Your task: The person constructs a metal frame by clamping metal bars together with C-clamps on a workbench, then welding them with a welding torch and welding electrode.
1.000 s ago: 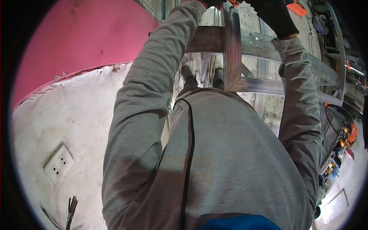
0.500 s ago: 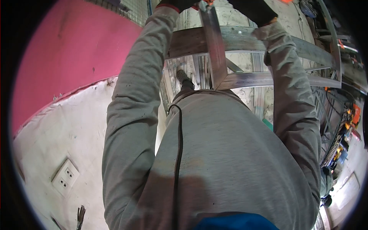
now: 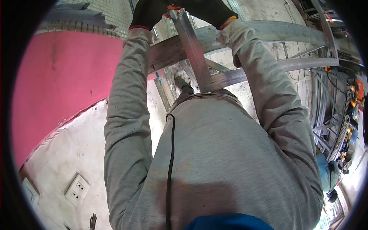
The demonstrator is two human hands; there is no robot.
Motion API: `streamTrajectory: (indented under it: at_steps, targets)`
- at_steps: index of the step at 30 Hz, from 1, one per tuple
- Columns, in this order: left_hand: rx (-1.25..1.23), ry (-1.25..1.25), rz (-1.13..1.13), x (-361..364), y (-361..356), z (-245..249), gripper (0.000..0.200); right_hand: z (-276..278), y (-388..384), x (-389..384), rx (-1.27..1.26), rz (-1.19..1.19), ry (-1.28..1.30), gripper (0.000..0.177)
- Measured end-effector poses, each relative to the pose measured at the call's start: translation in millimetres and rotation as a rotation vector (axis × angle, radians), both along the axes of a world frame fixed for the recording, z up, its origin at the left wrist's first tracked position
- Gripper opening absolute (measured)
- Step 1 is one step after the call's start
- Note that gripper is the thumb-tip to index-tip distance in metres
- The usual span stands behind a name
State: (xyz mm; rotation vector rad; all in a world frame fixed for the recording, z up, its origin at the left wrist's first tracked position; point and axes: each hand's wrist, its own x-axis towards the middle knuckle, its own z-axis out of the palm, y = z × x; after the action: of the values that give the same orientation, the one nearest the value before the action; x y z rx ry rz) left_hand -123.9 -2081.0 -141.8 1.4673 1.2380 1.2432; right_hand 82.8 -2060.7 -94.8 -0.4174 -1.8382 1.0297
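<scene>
Fisheye picture ringed by a black vignette; the straight metal bars (image 3: 268, 30) bow into curves toward the rim. The light is bright, even and soft, possibly daylight from above, with no hard glare. A pale sheen runs along the upright metal strip (image 3: 193, 50). A darker shadow patch lies low on the grey sweatshirt (image 3: 230, 153). The black-gloved left hand (image 3: 147, 13) and right hand (image 3: 209, 9), at the top edge, show little detail. The clutter (image 3: 345, 126) at the far right is small and soft.
</scene>
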Motion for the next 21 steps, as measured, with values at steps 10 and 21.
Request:
streamTrajectory:
  at_steps: [10,21]
  targets:
    - [-0.306,0.205,0.318,19,-37,50,0.058,7,-31,77,0.184,-0.189,-0.453,0.069]
    - [-0.236,0.313,0.294,98,-227,3,0.036,14,-99,307,0.366,-0.131,-1.154,0.075]
